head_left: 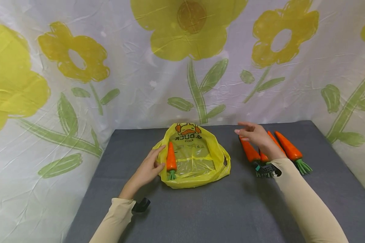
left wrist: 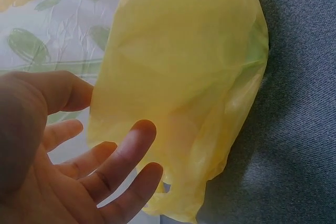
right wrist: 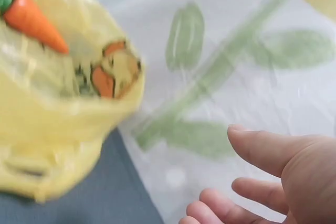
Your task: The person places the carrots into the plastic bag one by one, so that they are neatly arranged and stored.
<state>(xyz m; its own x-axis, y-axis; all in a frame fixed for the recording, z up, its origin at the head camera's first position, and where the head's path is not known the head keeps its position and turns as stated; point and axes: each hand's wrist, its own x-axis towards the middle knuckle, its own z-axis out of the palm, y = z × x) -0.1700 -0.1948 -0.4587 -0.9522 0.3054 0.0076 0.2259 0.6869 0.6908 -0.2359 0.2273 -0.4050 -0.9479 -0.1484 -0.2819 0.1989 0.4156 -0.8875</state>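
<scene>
A yellow plastic bag (head_left: 197, 168) with a printed duck lies with its mouth spread wide. Inside, along its left wall, is one orange carrot (head_left: 171, 158), its green top toward the person. My left hand (head_left: 149, 168) is at the bag's left side, fingers loosely bent with fingertips right at the rim; the left wrist view shows nothing gripped. My right hand (head_left: 258, 136) hovers above the carrots at the right, fingers relaxed and holding nothing. Beneath that hand and forearm, several carrots (head_left: 289, 146) lie on the table, partly hidden.
A dark grey cloth covers the table (head_left: 197, 212). Behind it hangs a white curtain (head_left: 134, 94) printed with yellow flowers, reaching down to the table's back edge. Each wrist wears a dark strap device (head_left: 141, 205).
</scene>
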